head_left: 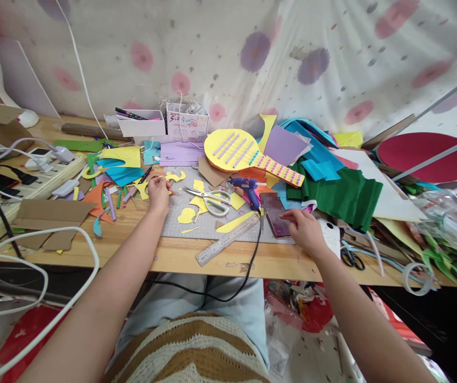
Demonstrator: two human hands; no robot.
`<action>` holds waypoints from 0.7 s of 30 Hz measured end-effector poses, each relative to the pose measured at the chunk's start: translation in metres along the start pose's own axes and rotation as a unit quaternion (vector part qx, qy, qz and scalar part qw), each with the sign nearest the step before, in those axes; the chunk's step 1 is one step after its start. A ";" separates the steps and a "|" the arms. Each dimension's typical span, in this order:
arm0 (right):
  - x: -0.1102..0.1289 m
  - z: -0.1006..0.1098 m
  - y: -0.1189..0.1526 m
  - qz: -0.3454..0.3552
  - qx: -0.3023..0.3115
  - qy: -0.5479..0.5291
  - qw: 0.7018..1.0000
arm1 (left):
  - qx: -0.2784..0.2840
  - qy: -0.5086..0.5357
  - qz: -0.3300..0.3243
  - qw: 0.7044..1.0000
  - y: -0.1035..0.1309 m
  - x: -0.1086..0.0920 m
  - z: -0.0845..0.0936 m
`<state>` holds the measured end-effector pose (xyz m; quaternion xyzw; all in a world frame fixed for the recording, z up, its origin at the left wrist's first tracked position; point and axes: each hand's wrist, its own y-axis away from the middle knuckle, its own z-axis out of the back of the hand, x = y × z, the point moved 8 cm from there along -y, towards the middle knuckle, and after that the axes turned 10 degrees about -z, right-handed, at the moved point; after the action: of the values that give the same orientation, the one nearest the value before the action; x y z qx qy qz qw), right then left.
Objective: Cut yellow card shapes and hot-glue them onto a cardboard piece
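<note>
Scissors as landmark. The dark phone is lying right of the scissors, beyond the glue gun. For a clean touch on the screen, one fingertip should be pressing lightly, the wrist staying clear of the glue gun's cable. Right hand: half open, index finger extending onto the phone, gripping nothing visible. Left hand, left of the scissors: fingers curling nearly closed beside yellow scraps; cannot tell whether it is pinching one.

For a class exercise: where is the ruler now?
In the head view, the ruler lies near the centre, partly on the mat, just left of the phone.
</note>
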<state>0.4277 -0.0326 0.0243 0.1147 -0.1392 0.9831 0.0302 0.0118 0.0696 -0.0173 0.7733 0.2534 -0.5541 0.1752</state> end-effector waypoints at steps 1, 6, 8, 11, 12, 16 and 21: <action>-0.002 0.001 -0.001 -0.004 -0.006 0.002 1.000 | 0.000 0.000 -0.001 1.000 0.000 0.000 0.000; -0.008 0.008 -0.005 -0.021 -0.027 0.017 0.999 | -0.001 -0.008 0.001 1.000 -0.001 0.001 0.002; -0.008 0.011 -0.007 -0.051 -0.036 0.018 0.998 | 0.000 -0.014 -0.001 1.000 -0.001 0.001 0.002; -0.002 0.018 -0.011 -0.099 -0.068 -0.008 0.993 | 0.013 -0.017 -0.010 1.000 0.001 -0.001 -0.001; 0.003 0.018 -0.013 -0.106 -0.067 -0.024 0.992 | 0.029 -0.014 -0.015 0.999 0.002 -0.002 -0.004; 0.038 0.006 -0.021 -0.090 -0.031 -0.075 0.993 | 0.157 -0.003 -0.022 0.987 0.015 -0.005 -0.024; 0.069 0.012 -0.026 -0.080 -0.076 -0.131 0.985 | 0.252 -0.017 0.024 0.967 0.033 -0.004 -0.037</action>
<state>0.3656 -0.0096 0.0587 0.2503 -0.2064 0.9407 0.0990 0.0582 0.0624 -0.0016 0.7889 0.0836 -0.6087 -0.0076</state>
